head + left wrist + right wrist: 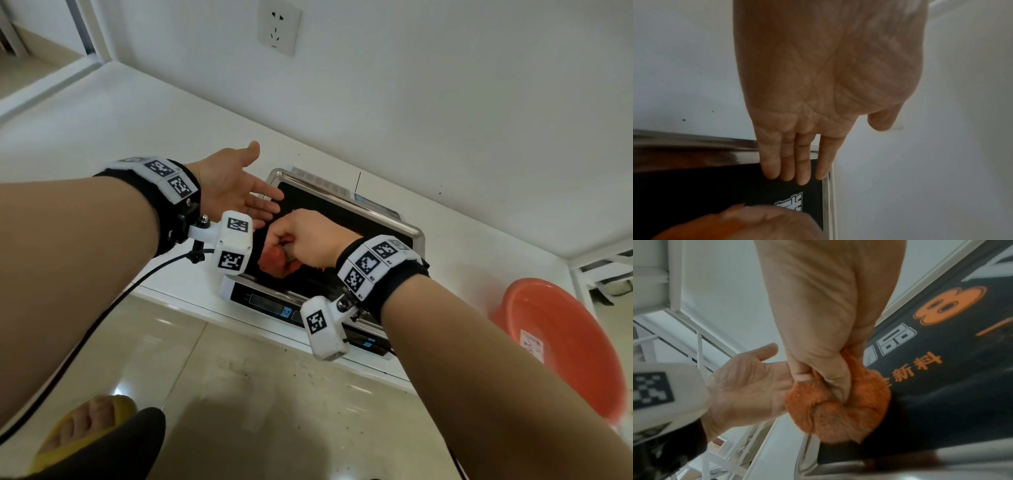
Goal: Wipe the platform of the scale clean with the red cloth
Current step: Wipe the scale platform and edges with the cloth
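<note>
In the head view, a bunched red terry cloth (274, 262) is gripped in the fist of the right hand (303, 240) and is held low over the near part of the dark printed platform (349, 222) of the steel-rimmed electronic scale (416, 236); whether the cloth touches the platform cannot be told. The left hand (236, 186) is seen spread flat, palm turned inward, holding nothing, its fingertips over the platform's far left corner. An orange plastic basin (561, 346) stands on the floor to the right of the scale.

In the left wrist view, the left hand's fingers (803, 164) are shown straight and close together, above the corner of the platform where the steel rim turns; contact cannot be confirmed. The cloth (701, 227) is glimpsed blurred at the lower edge.

In the right wrist view, the cloth (838, 410) is seen balled, with thumb and fingers curled tightly round it, over the platform's printed surface (941, 369).

The wiping step is judged to be in hand or about to begin. The next move calls for the cloth to be pressed down and drawn in strokes across the whole platform, corners and rim edge included; the scale may need to be steadied by the free hand.
</note>
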### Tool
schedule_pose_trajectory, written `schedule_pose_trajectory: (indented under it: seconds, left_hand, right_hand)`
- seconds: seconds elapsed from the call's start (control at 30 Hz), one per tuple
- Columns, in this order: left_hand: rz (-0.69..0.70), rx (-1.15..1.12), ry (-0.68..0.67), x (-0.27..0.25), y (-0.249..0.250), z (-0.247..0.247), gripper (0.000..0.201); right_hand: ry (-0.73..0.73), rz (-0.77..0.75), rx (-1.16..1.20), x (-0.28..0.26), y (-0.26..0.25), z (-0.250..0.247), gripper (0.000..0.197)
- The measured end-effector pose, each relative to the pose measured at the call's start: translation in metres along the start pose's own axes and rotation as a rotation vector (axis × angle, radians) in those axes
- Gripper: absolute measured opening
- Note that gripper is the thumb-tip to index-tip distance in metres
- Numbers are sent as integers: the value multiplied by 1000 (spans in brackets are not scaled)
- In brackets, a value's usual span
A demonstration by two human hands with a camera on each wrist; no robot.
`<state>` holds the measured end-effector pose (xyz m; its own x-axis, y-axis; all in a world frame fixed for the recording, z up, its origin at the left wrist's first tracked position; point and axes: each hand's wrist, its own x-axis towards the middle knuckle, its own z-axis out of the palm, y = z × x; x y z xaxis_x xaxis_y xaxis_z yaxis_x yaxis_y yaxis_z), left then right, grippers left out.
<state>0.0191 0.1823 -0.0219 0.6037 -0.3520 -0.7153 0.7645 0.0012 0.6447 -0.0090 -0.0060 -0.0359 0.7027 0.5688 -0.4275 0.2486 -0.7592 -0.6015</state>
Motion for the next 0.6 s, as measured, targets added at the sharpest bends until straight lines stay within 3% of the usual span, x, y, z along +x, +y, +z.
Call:
schedule_pose_trajectory:
  seconds: [0.13,0.23,0.47,0.6]
  left_hand:
    - [-2,54,-22,-2,2,12,93]
    - [-16,84,-53,0,2,16,94]
    - [-39,184,-88,9,2,40,95]
    - [-46,218,-87,12,1,50,94]
  right_hand:
    - [-132,78,-107,-17,10,-17,15]
    - [-125,157,-193,-35,28,-39,18]
    - [350,231,74,-41,56,-52,23]
    - [362,247,234,-45,53,-38,18]
